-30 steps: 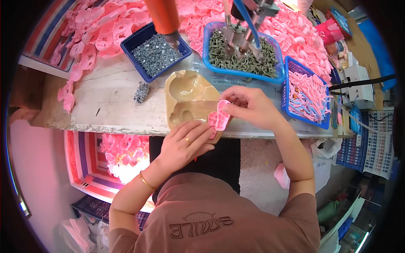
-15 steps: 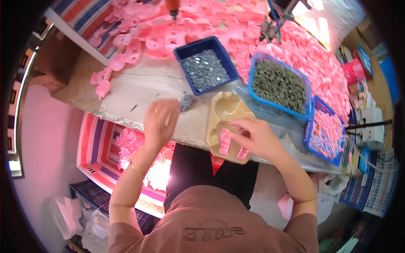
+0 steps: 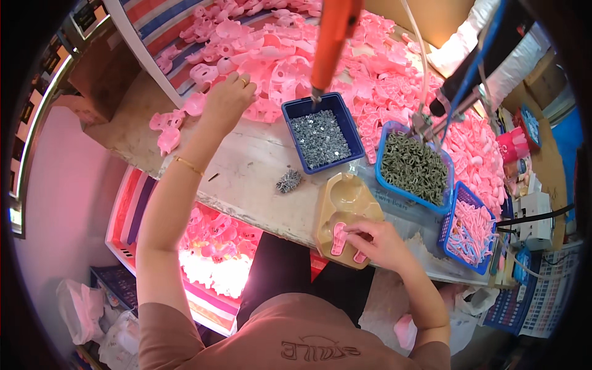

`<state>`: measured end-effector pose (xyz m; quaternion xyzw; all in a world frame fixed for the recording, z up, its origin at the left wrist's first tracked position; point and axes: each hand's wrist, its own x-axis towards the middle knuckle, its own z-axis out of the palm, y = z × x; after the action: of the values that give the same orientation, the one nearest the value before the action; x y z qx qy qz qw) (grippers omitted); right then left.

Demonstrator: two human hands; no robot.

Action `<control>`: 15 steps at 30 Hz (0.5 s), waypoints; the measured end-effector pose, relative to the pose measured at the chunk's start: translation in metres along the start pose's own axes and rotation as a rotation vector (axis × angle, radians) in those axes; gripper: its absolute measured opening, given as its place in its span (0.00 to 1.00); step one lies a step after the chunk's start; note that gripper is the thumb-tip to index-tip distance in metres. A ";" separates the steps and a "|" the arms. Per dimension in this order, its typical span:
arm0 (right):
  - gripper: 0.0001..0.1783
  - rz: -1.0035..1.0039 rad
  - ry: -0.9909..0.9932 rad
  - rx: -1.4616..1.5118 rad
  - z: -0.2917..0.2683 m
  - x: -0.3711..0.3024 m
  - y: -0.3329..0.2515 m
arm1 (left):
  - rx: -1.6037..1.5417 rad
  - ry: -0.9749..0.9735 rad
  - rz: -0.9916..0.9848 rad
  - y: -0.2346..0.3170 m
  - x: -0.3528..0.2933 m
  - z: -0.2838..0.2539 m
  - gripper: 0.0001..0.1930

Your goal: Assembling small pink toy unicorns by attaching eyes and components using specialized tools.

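The left hand reaches far out over the worn pale counter into the heap of pink moulded plastic parts, its fingers curled down among them; whether its grip has closed on a piece cannot be told. The right hand rests on the tan moulded plastic jig tray at the counter's near edge, fingertips pressing a pink flat plastic piece seated in the tray's recess. Just beyond the tray stand a blue rectangular bin of small grey screws and a blue bin of dark metal clips. An orange powered screwdriver hangs above the screw bin.
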<state>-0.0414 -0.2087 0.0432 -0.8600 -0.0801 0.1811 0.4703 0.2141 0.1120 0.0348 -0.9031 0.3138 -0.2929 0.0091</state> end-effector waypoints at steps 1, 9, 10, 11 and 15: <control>0.11 -0.001 0.001 -0.001 -0.001 0.001 -0.001 | -0.049 0.021 -0.054 0.006 0.000 -0.015 0.13; 0.11 0.045 -0.036 0.075 0.014 0.012 -0.008 | -0.206 0.211 -0.353 0.057 -0.056 -0.081 0.15; 0.11 0.042 -0.034 0.080 0.021 0.015 -0.005 | -0.192 0.194 -0.361 0.078 -0.069 -0.093 0.15; 0.12 -0.010 -0.001 0.333 0.030 0.019 0.003 | -0.320 0.175 -0.336 0.101 -0.077 -0.099 0.14; 0.14 -0.100 0.073 0.879 0.052 0.030 -0.018 | -0.605 0.027 -0.228 0.187 -0.112 -0.121 0.09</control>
<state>-0.0335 -0.1488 0.0259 -0.5792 -0.0204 0.1447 0.8020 -0.0265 0.0462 0.0394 -0.8903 0.2837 -0.1974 -0.2966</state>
